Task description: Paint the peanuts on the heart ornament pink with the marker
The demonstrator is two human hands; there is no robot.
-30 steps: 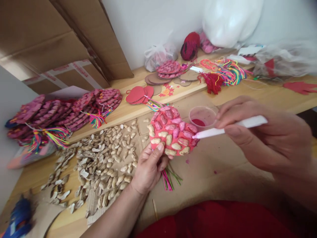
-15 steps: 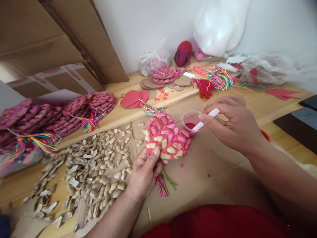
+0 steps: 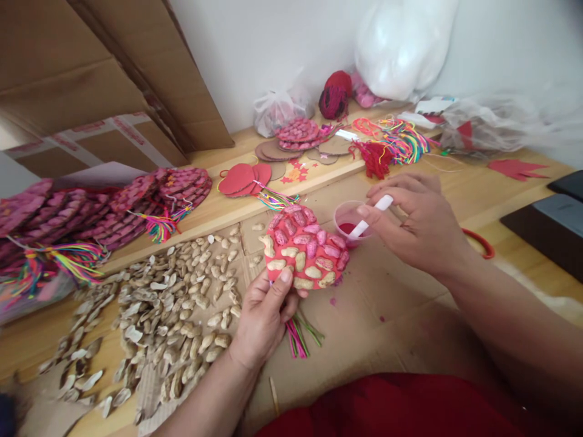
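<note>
My left hand (image 3: 268, 306) pinches the lower edge of a red heart-shaped piece (image 3: 304, 249) covered in peanut shells, thumb on top. Shells on its upper and right parts are painted pink; those nearer my thumb are bare tan. Pink and green cords (image 3: 300, 334) hang below it. My right hand (image 3: 410, 221) is closed around a white stick-like tool (image 3: 374, 213), whose lower end dips into a small clear plastic cup (image 3: 348, 212) of dark pink liquid. The cup sits just right of the heart; I cannot tell whether my fingers touch it.
Peanut shells (image 3: 191, 309) spread over cardboard on the left. Finished pink hearts with tassels (image 3: 104, 206) are stacked behind them. Red heart cutouts (image 3: 239, 179), coloured cords (image 3: 405, 142) and a yarn ball (image 3: 336, 96) lie along the back. A dark device (image 3: 546, 227) rests at right.
The white tool and my right hand have shifted slightly left and a little lower at the cup. My left hand keeps the heart nearly still.
</note>
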